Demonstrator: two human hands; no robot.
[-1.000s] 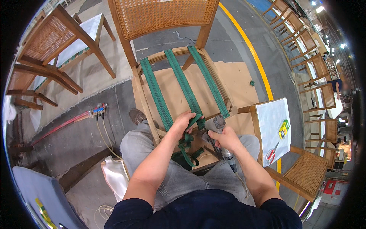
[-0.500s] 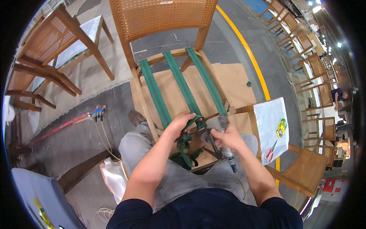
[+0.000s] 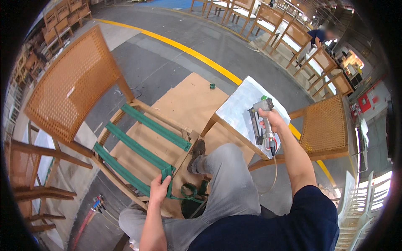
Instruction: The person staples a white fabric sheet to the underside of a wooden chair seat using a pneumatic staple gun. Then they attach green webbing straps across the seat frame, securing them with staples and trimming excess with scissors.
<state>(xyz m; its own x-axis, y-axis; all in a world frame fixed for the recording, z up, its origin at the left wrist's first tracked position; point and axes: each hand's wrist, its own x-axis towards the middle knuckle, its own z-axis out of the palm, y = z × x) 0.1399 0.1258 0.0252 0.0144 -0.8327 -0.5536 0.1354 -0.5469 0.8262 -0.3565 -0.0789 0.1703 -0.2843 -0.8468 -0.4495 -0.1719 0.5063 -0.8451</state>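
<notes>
My left hand (image 3: 160, 189) grips the loose end of a green webbing strap (image 3: 166, 171) at the near rail of a wooden chair frame (image 3: 109, 178). Three green straps run across this seat opening, the middle strap (image 3: 138, 145) leading to my left hand. The strap's slack coils (image 3: 189, 191) hang down beside my leg. My right hand (image 3: 273, 120) is wrapped around the grip of a pneumatic staple gun (image 3: 268, 133), which is over a white-covered seat (image 3: 238, 100). An air hose (image 3: 275, 178) trails from its lower end. The gun and hand mostly hide the items behind them.
A cane chair back (image 3: 77, 83) rises from the frame at the left. Cardboard (image 3: 180, 100) covers the floor beneath, with a small green scrap (image 3: 212, 86) on it. Another cane-backed chair (image 3: 324, 125) is at right. A person (image 3: 317, 37) works far off among chairs.
The view has turned toward the right. My right hand has carried the staple gun from the chair frame to over the white-covered seat. My left hand still holds the strap.
</notes>
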